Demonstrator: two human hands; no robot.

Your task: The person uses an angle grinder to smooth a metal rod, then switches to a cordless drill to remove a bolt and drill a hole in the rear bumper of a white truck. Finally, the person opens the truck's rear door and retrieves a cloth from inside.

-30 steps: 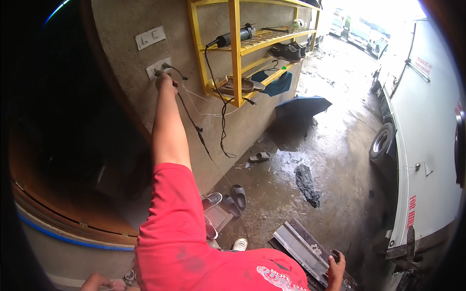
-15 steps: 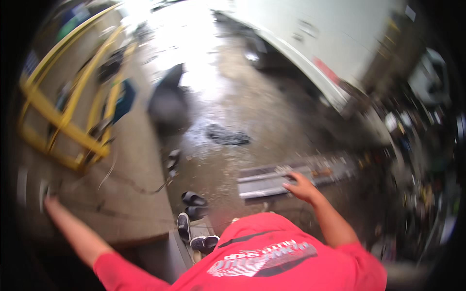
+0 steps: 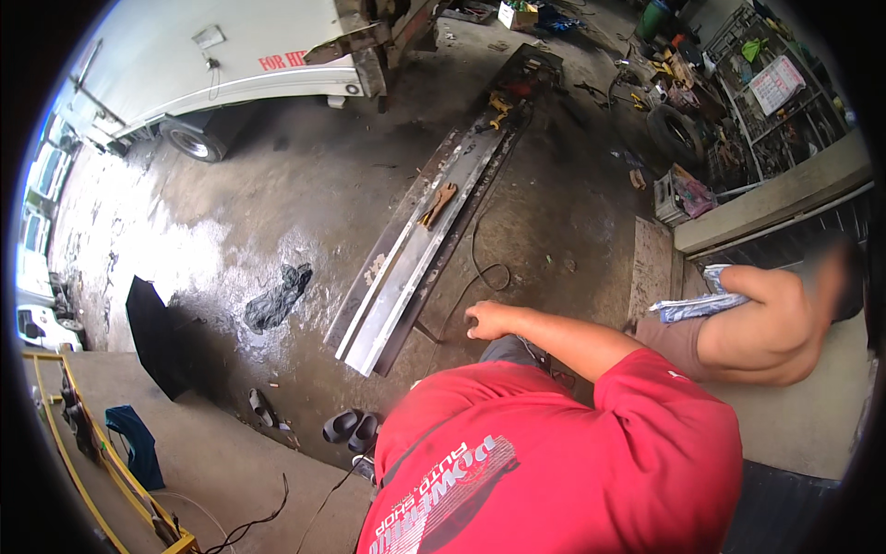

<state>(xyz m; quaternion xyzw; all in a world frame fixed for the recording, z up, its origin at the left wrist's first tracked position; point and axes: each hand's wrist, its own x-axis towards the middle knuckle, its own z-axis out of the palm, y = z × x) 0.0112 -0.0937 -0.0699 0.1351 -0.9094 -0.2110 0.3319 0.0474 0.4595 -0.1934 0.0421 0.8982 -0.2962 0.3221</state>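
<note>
My right hand (image 3: 484, 319) reaches out from the red sleeve at lower centre, its fingers loosely bent and apart, with nothing seen in them. It is above the floor near the long metal beam (image 3: 386, 305), which lies diagonally with plier-like tools (image 3: 437, 205) on it and a dark hose (image 3: 494, 275) beside it. My left hand is out of the picture. Below are dark slippers (image 3: 341, 427) and a black cord (image 3: 268, 522) along the concrete wall at lower left.
A white truck (image 3: 249, 37) stands at upper left. A yellow rack (image 3: 55, 425), dark umbrella (image 3: 148, 337) and crumpled plastic (image 3: 277, 295) are left. A shirtless co-worker (image 3: 757, 342) with striped cloth (image 3: 701, 305) sits right, below tyres (image 3: 676, 138), crate (image 3: 678, 194) and cluttered shelving.
My view has swung right, away from the wall sockets where my left hand was; that hand has left the picture. The co-worker and clutter at right have come into full view.
</note>
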